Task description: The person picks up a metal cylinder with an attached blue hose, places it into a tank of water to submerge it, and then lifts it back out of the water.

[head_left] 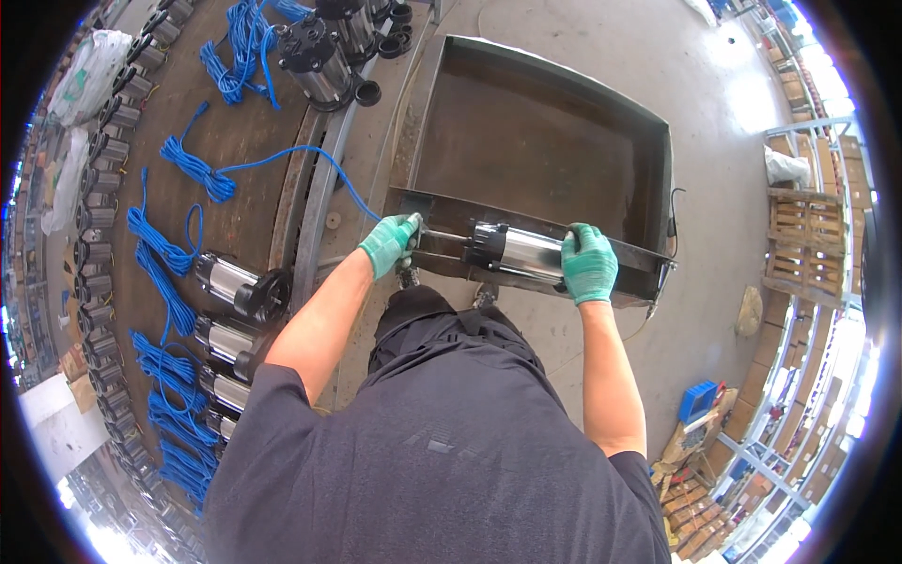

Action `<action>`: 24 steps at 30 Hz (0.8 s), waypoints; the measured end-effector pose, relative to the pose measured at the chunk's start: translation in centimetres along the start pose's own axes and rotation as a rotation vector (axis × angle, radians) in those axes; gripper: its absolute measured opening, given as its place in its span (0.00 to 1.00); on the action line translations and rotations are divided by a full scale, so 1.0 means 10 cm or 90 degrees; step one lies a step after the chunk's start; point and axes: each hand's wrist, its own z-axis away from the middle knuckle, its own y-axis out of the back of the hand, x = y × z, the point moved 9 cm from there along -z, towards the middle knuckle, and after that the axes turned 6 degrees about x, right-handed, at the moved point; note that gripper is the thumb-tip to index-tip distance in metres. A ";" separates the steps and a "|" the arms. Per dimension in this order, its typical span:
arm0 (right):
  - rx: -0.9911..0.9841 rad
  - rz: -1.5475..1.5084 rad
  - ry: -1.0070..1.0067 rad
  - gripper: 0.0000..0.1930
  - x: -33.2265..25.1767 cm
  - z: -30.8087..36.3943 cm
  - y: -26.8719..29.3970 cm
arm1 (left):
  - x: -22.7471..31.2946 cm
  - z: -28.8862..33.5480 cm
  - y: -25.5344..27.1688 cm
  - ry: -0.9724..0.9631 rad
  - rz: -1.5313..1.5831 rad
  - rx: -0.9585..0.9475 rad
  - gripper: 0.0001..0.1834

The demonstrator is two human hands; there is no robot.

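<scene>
A silver pump motor (528, 254) with a black end lies on its side across the near ledge of a metal tank (550, 58). My right hand (590, 263), in a green glove, is wrapped over the motor's right end. To the motor's left, my left hand (390, 246), also gloved in green, has its fingers closed on a blue cable (324, 155), which runs in from the bench. A thin greyish strip lies between the left hand and the motor's black end; I cannot tell whether it belongs to the cable. The left fingertips are partly hidden.
Left of me is a brown bench (249, 141) with a metal rail, bearing coiled blue cables (169, 254) and several silver motors (230, 280). More motors (319, 70) stand upright at its far end. Racks, a wooden pallet (803, 240) and a blue crate (697, 401) are at right.
</scene>
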 end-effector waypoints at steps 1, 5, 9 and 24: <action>0.004 0.001 0.001 0.06 0.00 0.00 0.00 | 0.06 0.01 -0.03 -0.043 0.025 -0.032 0.16; 0.007 0.000 -0.001 0.06 0.00 0.00 0.01 | 0.13 0.01 -0.05 -0.100 -0.047 -0.058 0.12; 0.001 -0.003 -0.002 0.06 -0.01 -0.01 0.00 | 0.14 0.00 -0.07 -0.236 -0.244 -0.117 0.29; -0.007 0.005 -0.002 0.07 -0.01 0.00 -0.01 | 0.34 0.15 -0.14 -0.214 -0.123 -0.192 0.20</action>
